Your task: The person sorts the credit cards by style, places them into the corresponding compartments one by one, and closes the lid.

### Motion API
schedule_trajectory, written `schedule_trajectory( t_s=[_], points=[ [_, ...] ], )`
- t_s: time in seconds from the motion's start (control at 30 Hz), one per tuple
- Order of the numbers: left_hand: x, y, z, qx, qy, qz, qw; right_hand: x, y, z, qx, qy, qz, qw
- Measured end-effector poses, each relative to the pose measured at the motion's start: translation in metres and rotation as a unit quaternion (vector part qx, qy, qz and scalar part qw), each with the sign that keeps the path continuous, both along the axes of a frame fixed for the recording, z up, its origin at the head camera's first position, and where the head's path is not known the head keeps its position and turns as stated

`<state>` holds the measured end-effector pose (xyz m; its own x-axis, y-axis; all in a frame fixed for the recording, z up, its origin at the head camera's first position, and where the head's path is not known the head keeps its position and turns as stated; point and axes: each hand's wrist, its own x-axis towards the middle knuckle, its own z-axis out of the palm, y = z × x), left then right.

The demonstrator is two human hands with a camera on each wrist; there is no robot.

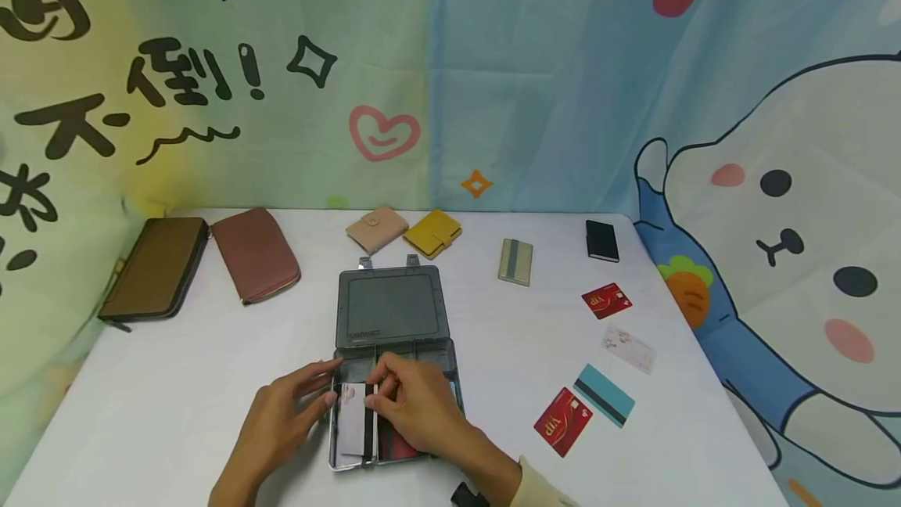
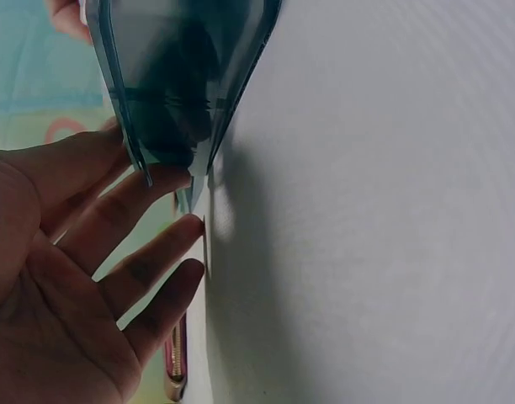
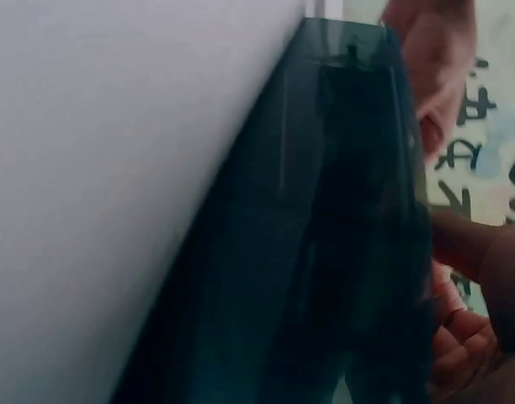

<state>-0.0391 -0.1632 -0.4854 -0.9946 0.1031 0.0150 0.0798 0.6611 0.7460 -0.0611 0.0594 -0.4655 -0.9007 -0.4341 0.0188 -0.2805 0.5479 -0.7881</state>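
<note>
A grey see-through plastic case (image 1: 394,307) lies with its lid folded back, its tray split into compartments. In the left compartment lies a white card (image 1: 350,425) with a black stripe along its right side. My right hand (image 1: 421,405) reaches over the tray and pinches this card's right edge between thumb and curled index finger. Red cards (image 1: 396,444) show partly beneath that hand. My left hand (image 1: 285,417) rests against the case's left wall, fingers loosely extended and thumb near the rim. The right wrist view shows mostly the case's dark side wall (image 3: 266,210).
Brown zip wallets (image 1: 256,253) lie at back left; a beige wallet (image 1: 378,229) and yellow wallet (image 1: 432,233) stand behind the case. To the right are a striped card holder (image 1: 516,261), black holder (image 1: 602,240), red VIP cards (image 1: 563,422), a blue card (image 1: 604,395) and a pale card (image 1: 629,348).
</note>
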Motion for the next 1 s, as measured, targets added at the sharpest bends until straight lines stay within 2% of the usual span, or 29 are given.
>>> schedule_trajectory(
  t_s=[0.07, 0.13, 0.23, 0.27, 0.3, 0.37, 0.47, 0.53, 0.63, 0.73, 0.8, 0.9, 1.0],
  points=[
    [0.000, 0.000, 0.001, -0.001, -0.003, 0.001, 1.0000, 0.002, -0.007, 0.000, 0.055, 0.053, 0.001, 0.997],
    [0.000, 0.000, 0.001, 0.000, -0.008, 0.002, 1.0000, 0.005, -0.013, -0.001, 0.120, 0.104, 0.006, 0.987],
    [-0.001, 0.001, 0.001, 0.004, -0.021, 0.004, 0.9998, 0.008, -0.015, -0.002, 0.188, 0.141, 0.019, 0.972],
    [-0.002, 0.001, 0.001, 0.004, -0.026, 0.005, 0.9996, 0.009, -0.014, -0.001, 0.198, 0.140, 0.024, 0.970],
    [-0.002, 0.001, 0.002, 0.004, -0.029, 0.005, 0.9995, 0.009, -0.012, -0.001, 0.197, 0.133, 0.030, 0.971],
    [-0.002, 0.001, 0.002, 0.004, -0.031, 0.005, 0.9995, 0.010, -0.004, 0.001, 0.162, 0.106, 0.035, 0.980],
    [-0.001, 0.001, 0.001, 0.007, -0.024, 0.005, 0.9997, 0.011, 0.018, 0.004, 0.074, 0.060, 0.014, 0.995],
    [0.000, 0.002, -0.001, 0.008, -0.015, 0.004, 0.9999, 0.012, 0.041, 0.003, 0.017, 0.034, -0.025, 0.999],
    [0.000, 0.004, -0.003, 0.011, -0.003, -0.001, 0.9999, 0.015, 0.085, 0.001, -0.007, -0.008, -0.117, 0.993],
    [0.002, 0.005, -0.005, 0.010, 0.009, -0.006, 0.9999, 0.021, 0.134, -0.001, 0.034, -0.053, -0.200, 0.978],
    [0.003, 0.004, -0.005, 0.009, 0.017, -0.008, 0.9998, 0.025, 0.164, -0.002, 0.084, -0.084, -0.228, 0.966],
    [0.005, 0.002, -0.005, 0.008, 0.023, -0.012, 0.9996, 0.030, 0.199, -0.005, 0.163, -0.098, -0.231, 0.954],
    [0.007, -0.001, -0.004, 0.011, 0.007, -0.017, 0.9998, 0.032, 0.217, -0.010, 0.218, -0.085, -0.220, 0.947]
  ],
)
